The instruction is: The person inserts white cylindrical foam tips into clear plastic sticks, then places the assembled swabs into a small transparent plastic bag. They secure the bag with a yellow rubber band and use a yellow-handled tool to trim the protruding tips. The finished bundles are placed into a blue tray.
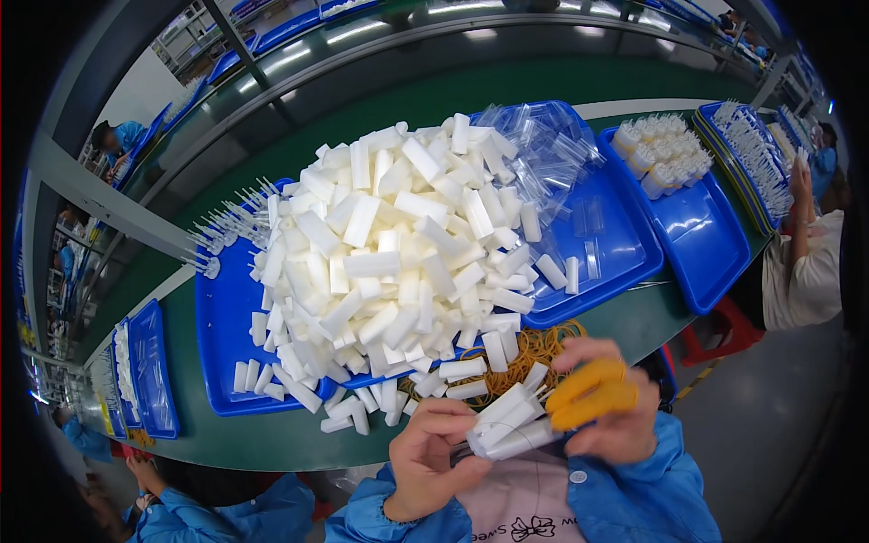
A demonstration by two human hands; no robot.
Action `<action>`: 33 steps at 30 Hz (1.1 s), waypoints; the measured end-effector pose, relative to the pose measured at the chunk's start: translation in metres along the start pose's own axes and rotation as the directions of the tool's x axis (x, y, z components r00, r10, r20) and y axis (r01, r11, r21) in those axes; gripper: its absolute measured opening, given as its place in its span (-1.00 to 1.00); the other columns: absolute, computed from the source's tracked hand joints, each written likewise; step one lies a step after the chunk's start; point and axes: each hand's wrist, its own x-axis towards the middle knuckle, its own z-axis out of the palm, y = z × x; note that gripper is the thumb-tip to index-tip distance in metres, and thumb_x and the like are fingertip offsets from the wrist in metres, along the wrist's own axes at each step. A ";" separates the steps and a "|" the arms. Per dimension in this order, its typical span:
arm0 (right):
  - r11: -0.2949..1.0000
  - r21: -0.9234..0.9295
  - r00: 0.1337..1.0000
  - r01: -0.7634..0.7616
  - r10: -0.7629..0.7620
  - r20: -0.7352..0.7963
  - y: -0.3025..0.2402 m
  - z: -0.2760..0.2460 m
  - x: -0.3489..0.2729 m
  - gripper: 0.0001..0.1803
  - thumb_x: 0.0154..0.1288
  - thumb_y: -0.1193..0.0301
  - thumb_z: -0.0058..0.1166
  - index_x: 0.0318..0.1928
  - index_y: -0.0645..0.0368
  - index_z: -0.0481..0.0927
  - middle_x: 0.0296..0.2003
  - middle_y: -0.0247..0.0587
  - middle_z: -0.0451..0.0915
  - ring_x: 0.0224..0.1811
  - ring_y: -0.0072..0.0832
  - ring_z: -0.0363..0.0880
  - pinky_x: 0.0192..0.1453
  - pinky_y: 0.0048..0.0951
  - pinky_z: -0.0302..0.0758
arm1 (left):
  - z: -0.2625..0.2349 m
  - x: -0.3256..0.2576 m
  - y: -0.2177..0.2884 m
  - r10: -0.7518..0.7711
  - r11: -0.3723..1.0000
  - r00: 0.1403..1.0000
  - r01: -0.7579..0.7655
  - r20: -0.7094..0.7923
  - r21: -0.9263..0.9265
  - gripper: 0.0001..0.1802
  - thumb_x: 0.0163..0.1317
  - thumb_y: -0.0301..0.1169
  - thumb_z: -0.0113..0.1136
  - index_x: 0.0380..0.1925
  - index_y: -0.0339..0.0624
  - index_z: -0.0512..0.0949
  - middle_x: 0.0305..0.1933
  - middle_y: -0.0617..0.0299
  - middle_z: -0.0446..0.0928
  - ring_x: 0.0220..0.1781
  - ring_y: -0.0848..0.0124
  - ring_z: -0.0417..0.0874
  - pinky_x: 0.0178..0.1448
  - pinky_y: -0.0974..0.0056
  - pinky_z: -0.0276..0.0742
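Close to my body, my left hand grips the left end of a bundle of white foam blocks and a clear plastic piece, thumb below and fingers above. Around the bundle's right end curls my right hand, with yellow finger cots on two of its fingers. Thin white prongs stick out beside those cots. What the right fingertips press on is partly hidden. Just beyond both hands, loose orange-yellow rubber bands lie on the green table, with several foam blocks among them.
A tall heap of white foam blocks fills a blue tray. White stemmed parts stand at its left. Clear plastic sleeves lie in the blue tray to the right; another tray holds white cylindrical parts. Co-workers sit on both sides.
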 end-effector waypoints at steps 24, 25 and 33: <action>0.778 0.580 0.893 -0.241 0.412 -0.182 0.014 -0.003 -0.001 -0.66 0.10 0.59 0.10 -0.07 0.31 0.40 -0.21 -0.07 0.53 -0.24 -0.35 0.64 -0.05 -0.37 0.57 | -0.006 0.003 -0.007 0.177 0.949 0.984 -0.171 0.001 0.264 -0.52 -0.18 -0.60 0.46 -0.17 -0.34 0.53 -0.03 0.02 0.40 -0.05 0.33 0.51 0.04 0.26 0.47; 0.773 0.588 0.885 -0.237 0.422 -0.197 0.011 0.003 -0.002 -0.66 0.10 0.61 0.09 -0.07 0.31 0.39 -0.20 -0.07 0.54 -0.24 -0.34 0.64 -0.06 -0.37 0.57 | -0.006 0.003 -0.006 0.195 0.928 0.981 -0.189 0.012 0.320 -0.53 -0.19 -0.57 0.45 -0.19 -0.33 0.52 -0.04 0.02 0.39 -0.05 0.31 0.50 0.04 0.26 0.45; 0.771 0.594 0.867 -0.229 0.439 -0.235 0.021 0.011 -0.003 -0.62 0.13 0.53 0.20 -0.05 0.31 0.39 -0.24 -0.07 0.58 -0.26 -0.38 0.65 -0.07 -0.38 0.58 | 0.001 0.003 -0.001 0.306 0.849 0.952 -0.285 0.026 0.445 -0.56 -0.24 -0.58 0.49 -0.26 -0.31 0.58 -0.11 0.03 0.46 -0.15 0.33 0.55 -0.07 0.32 0.50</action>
